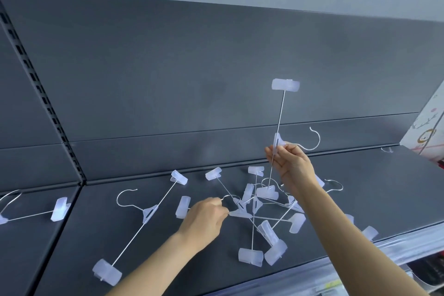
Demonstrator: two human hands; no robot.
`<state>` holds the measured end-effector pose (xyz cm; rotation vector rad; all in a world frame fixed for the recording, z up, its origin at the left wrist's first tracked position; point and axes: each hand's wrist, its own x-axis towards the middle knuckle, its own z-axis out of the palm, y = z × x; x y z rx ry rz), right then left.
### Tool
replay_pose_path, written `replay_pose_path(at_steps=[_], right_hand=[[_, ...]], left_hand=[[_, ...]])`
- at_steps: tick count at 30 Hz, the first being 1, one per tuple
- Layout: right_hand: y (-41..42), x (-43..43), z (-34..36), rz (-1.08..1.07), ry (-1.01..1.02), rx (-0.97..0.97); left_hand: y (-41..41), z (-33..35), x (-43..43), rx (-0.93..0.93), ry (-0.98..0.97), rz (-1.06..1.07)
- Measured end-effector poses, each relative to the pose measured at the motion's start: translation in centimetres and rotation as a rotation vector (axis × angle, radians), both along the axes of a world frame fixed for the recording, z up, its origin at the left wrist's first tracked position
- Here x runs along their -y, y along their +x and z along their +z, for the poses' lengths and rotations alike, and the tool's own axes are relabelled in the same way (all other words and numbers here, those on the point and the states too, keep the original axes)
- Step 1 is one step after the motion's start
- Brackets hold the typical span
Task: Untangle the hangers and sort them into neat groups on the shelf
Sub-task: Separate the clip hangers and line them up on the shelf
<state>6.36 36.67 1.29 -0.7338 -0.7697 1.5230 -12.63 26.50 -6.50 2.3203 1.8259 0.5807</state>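
A tangle of clip hangers, thin metal rods with translucent plastic clips, lies on the dark grey shelf. My right hand pinches the centre piece of one hanger and holds it upright above the pile; its top clip stands high and its hook points right. My left hand grips the centre piece of a hanger at the left side of the tangle. One separate hanger lies alone to the left of the pile. Another hanger rests on the neighbouring shelf section at far left.
The shelf's dark back panel rises behind the pile, with a slotted upright at the left. A patterned white box stands at the right end. A clear price rail runs along the shelf's front edge.
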Motion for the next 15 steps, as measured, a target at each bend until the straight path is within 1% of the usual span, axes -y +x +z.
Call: replay_pose_path(at_steps=[1, 2, 4, 8, 10, 13, 15], right_hand=[[-0.1, 0.1, 0.1, 0.012, 0.0, 0.008], [-0.2, 0.2, 0.1, 0.023, 0.0, 0.02], [-0.2, 0.4, 0.1, 0.039, -0.011, 0.042], [-0.1, 1.2, -0.4, 0.044, -0.059, 0.129], [-0.1, 1.7, -1.0, 0.042, -0.069, 0.23], [-0.2, 2.3, -1.5, 0.024, -0.057, 0.454], [-0.2, 2.3, -1.5, 0.006, -0.034, 0.538]], left_hand=[[0.0, -0.6, 0.0, 0.038, -0.007, 0.029], [-0.1, -0.8, 0.1, 0.064, -0.071, 0.068], [0.0, -0.7, 0.2, 0.051, -0.179, 0.123], [0.9, -0.8, 0.0, 0.207, -0.363, 0.15], [1.3, -1.2, -0.3, 0.253, -0.427, 0.184], [2.2, -1.8, -1.0, 0.33, -0.475, 0.179], [2.9, -2.0, -1.1, 0.377, -0.474, 0.149]])
